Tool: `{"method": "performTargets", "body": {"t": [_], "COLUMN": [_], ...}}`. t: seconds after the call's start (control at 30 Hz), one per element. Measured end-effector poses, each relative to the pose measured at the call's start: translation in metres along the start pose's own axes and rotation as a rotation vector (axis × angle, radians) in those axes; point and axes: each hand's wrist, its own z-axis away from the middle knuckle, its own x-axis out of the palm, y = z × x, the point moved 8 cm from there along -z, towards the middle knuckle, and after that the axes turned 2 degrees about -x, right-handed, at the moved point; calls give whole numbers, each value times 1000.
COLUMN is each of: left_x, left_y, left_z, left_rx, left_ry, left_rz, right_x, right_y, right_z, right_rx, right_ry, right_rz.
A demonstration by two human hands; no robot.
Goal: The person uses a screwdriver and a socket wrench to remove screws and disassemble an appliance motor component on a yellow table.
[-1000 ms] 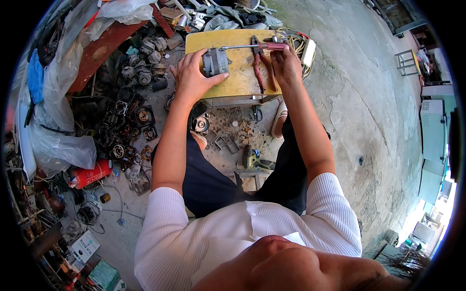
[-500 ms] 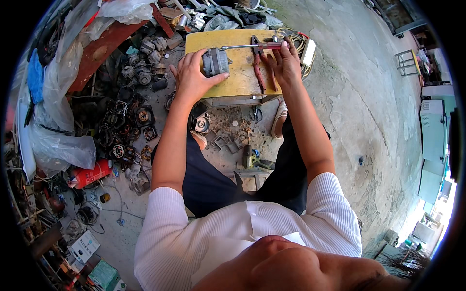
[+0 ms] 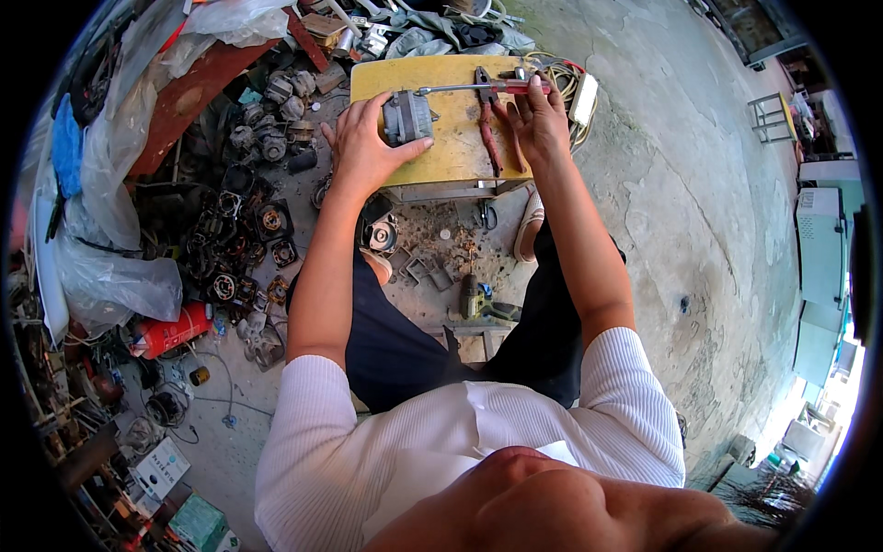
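A small yellow table [image 3: 455,152] stands in front of my knees. My left hand [image 3: 368,147] grips a small grey electric motor [image 3: 406,117] resting on the table's left part. My right hand [image 3: 536,120] lies over the handle end of a long metal tool [image 3: 455,88] whose shaft points left toward the motor. Red-handled pliers [image 3: 487,124] lie on the tabletop between my two hands, untouched.
A heap of small motors and stators [image 3: 239,230] covers the ground to the left, with plastic bags [image 3: 115,276] and a red canister [image 3: 170,329]. A cordless drill [image 3: 474,299] and metal parts lie between my feet. A white power strip [image 3: 583,97] hangs off the table's right edge. Bare concrete stretches right.
My right hand has slid slightly along the long tool's handle. The left hand stays on the motor.
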Motion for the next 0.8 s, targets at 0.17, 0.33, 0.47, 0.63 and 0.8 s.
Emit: {"method": "performTargets", "body": {"t": [0.17,0.33,0.47,0.63,0.8], "left_x": [4,2,-1,5,4], "left_y": [1,-3,3,-1,-5], "left_z": [-3,-1,0,-2,-1], "left_rx": [1,-12,5,-5,-29], "left_ry": [-34,-35,-3,-27,-50], "left_rz": [54,57,1,66,60], "right_x": [-12,4,-1,-8,6], "right_y": [4,-4,-6,0,-8], "right_z": [-22,0,-4,-16,4], "right_rx": [-105,-25,-63,-78,-15], "right_ry": [-124,-74,-76,-83,-34], "right_rz": [-50,-30,-30,-34,8]}}
